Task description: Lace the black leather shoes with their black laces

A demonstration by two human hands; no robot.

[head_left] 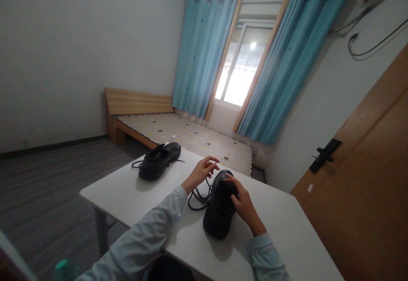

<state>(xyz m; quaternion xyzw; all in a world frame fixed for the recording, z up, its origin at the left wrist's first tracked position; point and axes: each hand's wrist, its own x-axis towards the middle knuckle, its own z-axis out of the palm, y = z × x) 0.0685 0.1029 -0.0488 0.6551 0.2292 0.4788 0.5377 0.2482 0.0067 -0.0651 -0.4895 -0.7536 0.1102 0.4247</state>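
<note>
A black lace-up shoe [218, 217] rests on the white table [140, 206] in front of me, its heel towards me. My right hand [242, 198] is closed on the shoe's right side, thumb by the opening and fingers over the lacing area. Just left of the toe, my left hand [204, 172] is raised with curled fingers, pinching a thin part of the black shoelace [198, 206]. More of that lace lies in loops beside the shoe. Farther left stands a second black shoe [159, 162], untouched, with lace ends spread on the tabletop.
Beyond the table is a wooden bed [140, 102] with a patterned mattress [197, 134] and a small white object [172, 137] on it. Blue curtains [204, 55] flank a window. At the right is a wooden door [360, 179]; a teal-topped object [62, 268] is low left.
</note>
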